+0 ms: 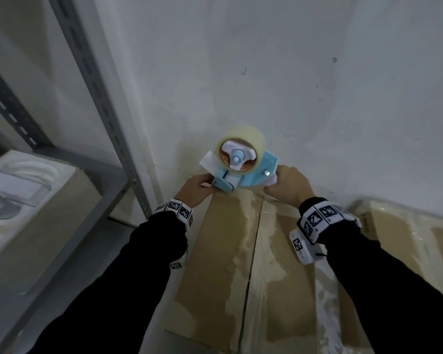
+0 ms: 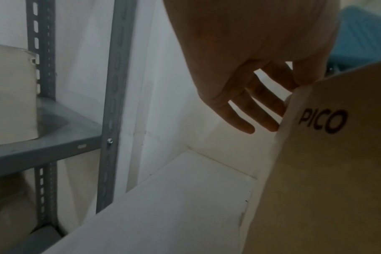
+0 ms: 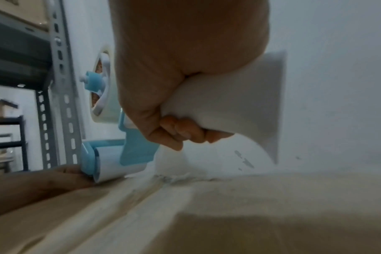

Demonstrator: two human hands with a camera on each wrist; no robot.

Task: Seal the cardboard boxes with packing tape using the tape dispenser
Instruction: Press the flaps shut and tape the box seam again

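A brown cardboard box (image 1: 215, 264) with a centre seam (image 1: 253, 251) and patches of old tape stands against the wall; its side reads PICO (image 2: 337, 189). The blue tape dispenser (image 1: 253, 175) with a clear tape roll (image 1: 243, 146) sits at the box's far edge, left of the seam. My right hand (image 1: 287, 186) grips its white handle (image 3: 228, 106). My left hand (image 1: 197, 187) rests at the box's far left corner, beside the dispenser's front roller (image 3: 111, 166). Its fingers (image 2: 250, 106) hang straight down over the box's far edge.
A grey slotted rack upright (image 1: 100, 98) stands close on the left, and its shelf carries a white box (image 1: 23, 200). A second taped cardboard box (image 1: 407, 226) sits to the right. The white wall (image 1: 292, 72) is directly behind the dispenser.
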